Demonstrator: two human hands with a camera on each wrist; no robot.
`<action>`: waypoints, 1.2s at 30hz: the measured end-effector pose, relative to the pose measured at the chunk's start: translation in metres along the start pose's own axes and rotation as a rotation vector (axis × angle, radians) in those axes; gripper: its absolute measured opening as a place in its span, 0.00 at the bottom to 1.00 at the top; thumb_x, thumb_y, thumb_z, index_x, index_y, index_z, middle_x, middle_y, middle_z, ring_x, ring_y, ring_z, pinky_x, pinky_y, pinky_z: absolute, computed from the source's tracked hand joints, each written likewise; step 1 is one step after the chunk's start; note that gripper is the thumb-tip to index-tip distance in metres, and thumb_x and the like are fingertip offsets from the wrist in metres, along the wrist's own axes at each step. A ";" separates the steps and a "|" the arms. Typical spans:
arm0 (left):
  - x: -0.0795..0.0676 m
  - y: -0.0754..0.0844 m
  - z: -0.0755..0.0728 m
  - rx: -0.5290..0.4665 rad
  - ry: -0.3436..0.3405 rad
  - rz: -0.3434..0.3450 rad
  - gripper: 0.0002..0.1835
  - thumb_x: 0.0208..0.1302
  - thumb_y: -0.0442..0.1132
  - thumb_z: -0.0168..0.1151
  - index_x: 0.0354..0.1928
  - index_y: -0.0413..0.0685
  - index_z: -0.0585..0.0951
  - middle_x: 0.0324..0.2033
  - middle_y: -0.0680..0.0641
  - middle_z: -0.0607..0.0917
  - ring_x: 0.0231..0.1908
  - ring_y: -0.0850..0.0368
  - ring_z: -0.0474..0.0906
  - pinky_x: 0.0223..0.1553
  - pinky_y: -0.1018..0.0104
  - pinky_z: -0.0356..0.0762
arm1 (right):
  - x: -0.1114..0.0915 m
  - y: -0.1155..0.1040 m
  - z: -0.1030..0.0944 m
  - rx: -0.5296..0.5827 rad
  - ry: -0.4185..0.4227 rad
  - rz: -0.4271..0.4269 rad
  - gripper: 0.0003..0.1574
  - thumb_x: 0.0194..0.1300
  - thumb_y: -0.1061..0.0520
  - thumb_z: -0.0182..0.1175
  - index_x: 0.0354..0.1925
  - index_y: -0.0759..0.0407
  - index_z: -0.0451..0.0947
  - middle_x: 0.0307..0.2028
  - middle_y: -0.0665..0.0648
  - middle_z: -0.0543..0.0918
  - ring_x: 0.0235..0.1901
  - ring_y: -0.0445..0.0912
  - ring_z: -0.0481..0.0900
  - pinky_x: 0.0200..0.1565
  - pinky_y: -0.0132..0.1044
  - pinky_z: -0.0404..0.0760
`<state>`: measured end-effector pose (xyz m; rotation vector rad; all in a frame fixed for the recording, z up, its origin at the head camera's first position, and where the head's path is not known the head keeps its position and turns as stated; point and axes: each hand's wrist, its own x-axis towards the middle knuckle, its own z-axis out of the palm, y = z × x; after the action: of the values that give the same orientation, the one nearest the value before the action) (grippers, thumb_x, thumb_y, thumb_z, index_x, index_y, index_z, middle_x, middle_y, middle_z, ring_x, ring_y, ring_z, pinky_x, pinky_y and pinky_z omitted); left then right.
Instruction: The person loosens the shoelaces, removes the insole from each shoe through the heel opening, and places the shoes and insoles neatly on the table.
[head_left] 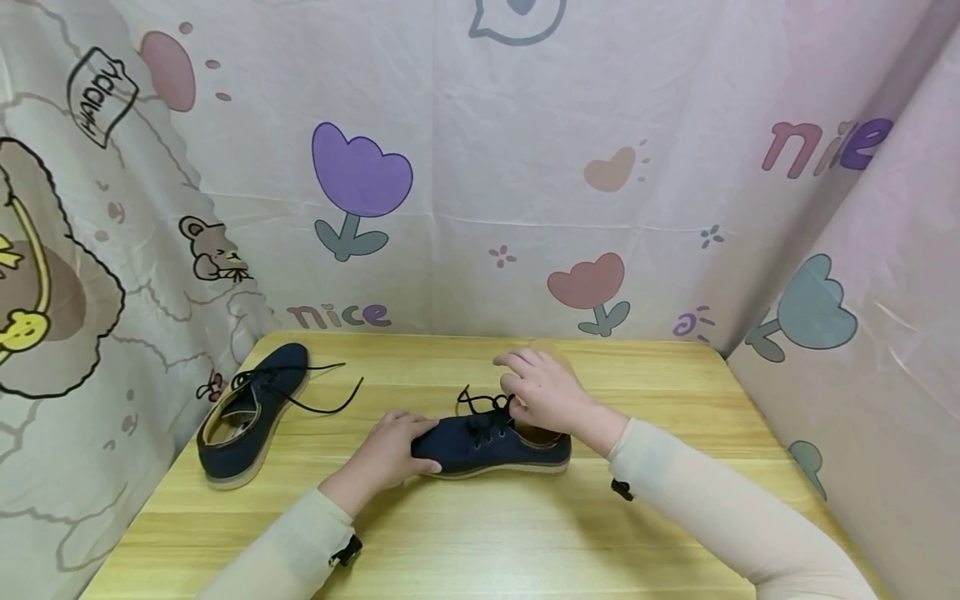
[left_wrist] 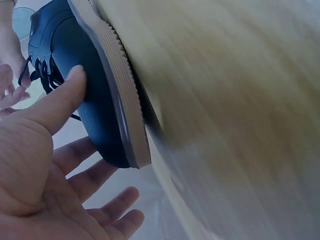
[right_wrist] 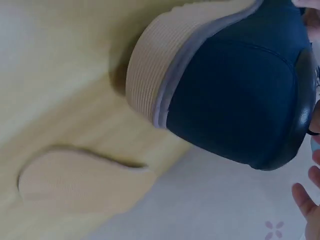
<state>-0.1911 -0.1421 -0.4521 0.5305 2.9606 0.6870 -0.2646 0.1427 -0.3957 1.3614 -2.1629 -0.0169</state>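
Note:
A navy lace-up shoe (head_left: pixel 457 450) rests sole down on the table, its toe to the left. My left hand (head_left: pixel 393 450) grips the toe; in the left wrist view its thumb (left_wrist: pixel 75 85) presses one side, with the fingers around the other. Over the tongue and the shoe's opening, my right hand (head_left: pixel 543 392) pinches the black shoelace (head_left: pixel 491 404), which stands up in loops. The right wrist view shows the shoe's heel (right_wrist: pixel 230 100) close up, with the right fingertips at its right edge.
Another navy shoe (head_left: pixel 281 375) lies at the table's left edge, its laces trailing rightward. A tan insole (right_wrist: pixel 85 180) lies on the wooden table (head_left: pixel 495 542) behind my right hand. Printed curtains (head_left: pixel 480 167) hang at the back and sides.

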 end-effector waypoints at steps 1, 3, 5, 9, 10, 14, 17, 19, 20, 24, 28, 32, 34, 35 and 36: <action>0.000 0.000 0.001 0.015 0.007 0.011 0.38 0.54 0.51 0.77 0.67 0.47 0.77 0.62 0.42 0.78 0.67 0.37 0.65 0.66 0.39 0.63 | -0.001 0.001 0.000 0.006 0.013 0.009 0.02 0.55 0.59 0.55 0.27 0.52 0.74 0.56 0.59 0.80 0.55 0.56 0.77 0.45 0.47 0.78; 0.000 0.000 0.003 0.043 0.020 0.033 0.39 0.52 0.51 0.78 0.66 0.47 0.78 0.61 0.43 0.79 0.66 0.37 0.66 0.65 0.38 0.63 | -0.001 0.002 0.000 0.025 0.029 0.017 0.02 0.54 0.58 0.59 0.27 0.51 0.76 0.55 0.57 0.80 0.54 0.54 0.77 0.45 0.46 0.78; 0.001 0.000 0.004 0.063 0.034 0.050 0.39 0.51 0.51 0.79 0.66 0.47 0.78 0.60 0.43 0.80 0.65 0.37 0.67 0.65 0.38 0.64 | -0.001 0.003 0.000 0.063 0.022 0.019 0.02 0.54 0.58 0.62 0.28 0.50 0.79 0.55 0.56 0.80 0.54 0.53 0.77 0.46 0.46 0.79; 0.002 0.000 0.002 0.089 0.051 0.071 0.39 0.50 0.52 0.79 0.64 0.48 0.80 0.59 0.44 0.81 0.65 0.37 0.67 0.65 0.38 0.64 | -0.002 0.002 0.000 0.134 -0.019 0.010 0.02 0.56 0.57 0.64 0.29 0.50 0.81 0.56 0.56 0.79 0.55 0.52 0.75 0.51 0.46 0.78; 0.003 0.000 0.002 0.093 0.052 0.074 0.38 0.49 0.52 0.79 0.64 0.49 0.80 0.59 0.44 0.81 0.65 0.37 0.67 0.65 0.39 0.64 | -0.002 0.002 0.000 0.142 -0.023 0.006 0.02 0.56 0.58 0.64 0.30 0.50 0.80 0.56 0.56 0.79 0.55 0.52 0.75 0.51 0.46 0.78; 0.002 0.000 -0.001 0.093 0.047 0.083 0.38 0.48 0.50 0.80 0.63 0.47 0.81 0.59 0.43 0.81 0.65 0.36 0.67 0.65 0.38 0.65 | -0.002 0.002 -0.001 0.151 -0.016 -0.012 0.03 0.57 0.58 0.65 0.29 0.50 0.80 0.55 0.56 0.79 0.55 0.52 0.76 0.51 0.45 0.78; 0.001 0.000 -0.003 0.088 0.044 0.082 0.38 0.48 0.50 0.80 0.63 0.47 0.81 0.58 0.42 0.81 0.65 0.35 0.67 0.64 0.38 0.65 | -0.001 0.003 -0.003 0.135 -0.006 -0.040 0.04 0.56 0.60 0.64 0.29 0.50 0.80 0.55 0.55 0.79 0.53 0.52 0.76 0.49 0.44 0.78; 0.001 0.000 -0.004 0.093 0.042 0.080 0.38 0.48 0.50 0.80 0.63 0.47 0.81 0.58 0.42 0.81 0.65 0.35 0.67 0.65 0.38 0.65 | 0.000 0.004 -0.005 0.099 0.005 -0.073 0.04 0.56 0.61 0.63 0.28 0.51 0.79 0.54 0.55 0.80 0.52 0.51 0.77 0.47 0.43 0.78; 0.002 0.000 -0.004 0.097 0.042 0.080 0.38 0.48 0.50 0.80 0.63 0.47 0.81 0.58 0.43 0.82 0.65 0.35 0.67 0.65 0.38 0.65 | 0.000 0.005 -0.006 0.074 0.010 -0.095 0.05 0.55 0.62 0.62 0.27 0.51 0.79 0.53 0.55 0.80 0.51 0.51 0.77 0.46 0.43 0.78; 0.003 0.000 -0.004 0.101 0.038 0.077 0.37 0.48 0.50 0.80 0.62 0.47 0.81 0.58 0.43 0.82 0.66 0.36 0.67 0.65 0.39 0.64 | 0.002 0.012 -0.011 -0.077 0.024 -0.206 0.07 0.55 0.62 0.56 0.25 0.52 0.78 0.53 0.56 0.81 0.51 0.51 0.77 0.44 0.42 0.76; 0.004 0.000 -0.003 0.109 0.039 0.078 0.37 0.48 0.50 0.80 0.62 0.48 0.82 0.57 0.44 0.82 0.65 0.37 0.67 0.66 0.41 0.65 | 0.000 0.017 -0.012 -0.221 0.021 -0.278 0.07 0.59 0.59 0.56 0.27 0.52 0.81 0.53 0.57 0.81 0.51 0.51 0.77 0.43 0.42 0.76; 0.004 0.001 -0.003 0.118 0.042 0.088 0.36 0.47 0.50 0.80 0.61 0.48 0.82 0.57 0.45 0.83 0.65 0.37 0.68 0.65 0.41 0.65 | -0.003 0.016 -0.009 -0.246 0.008 -0.224 0.02 0.56 0.57 0.62 0.28 0.53 0.81 0.53 0.58 0.81 0.51 0.53 0.78 0.44 0.44 0.77; 0.005 0.000 -0.003 0.123 0.043 0.090 0.37 0.47 0.51 0.80 0.61 0.49 0.82 0.57 0.45 0.83 0.65 0.37 0.68 0.65 0.41 0.65 | -0.004 0.013 -0.005 -0.135 -0.023 -0.092 0.01 0.55 0.57 0.64 0.28 0.53 0.80 0.54 0.58 0.81 0.51 0.53 0.78 0.46 0.46 0.78; 0.005 0.000 -0.002 0.125 0.045 0.092 0.37 0.47 0.51 0.80 0.61 0.48 0.82 0.57 0.45 0.83 0.65 0.37 0.68 0.65 0.41 0.66 | -0.005 0.011 -0.004 -0.049 -0.045 -0.003 0.01 0.54 0.58 0.64 0.28 0.52 0.80 0.54 0.58 0.80 0.51 0.54 0.77 0.48 0.47 0.78; 0.005 0.000 -0.002 0.128 0.046 0.092 0.37 0.47 0.51 0.80 0.61 0.49 0.82 0.57 0.45 0.83 0.65 0.37 0.68 0.65 0.41 0.65 | -0.005 0.009 -0.002 0.051 -0.064 0.091 0.02 0.54 0.58 0.64 0.28 0.51 0.79 0.54 0.58 0.80 0.52 0.54 0.77 0.50 0.49 0.77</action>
<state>-0.1962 -0.1413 -0.4502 0.6735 3.0547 0.5257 -0.2695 0.1519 -0.3939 1.3057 -2.2911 0.0304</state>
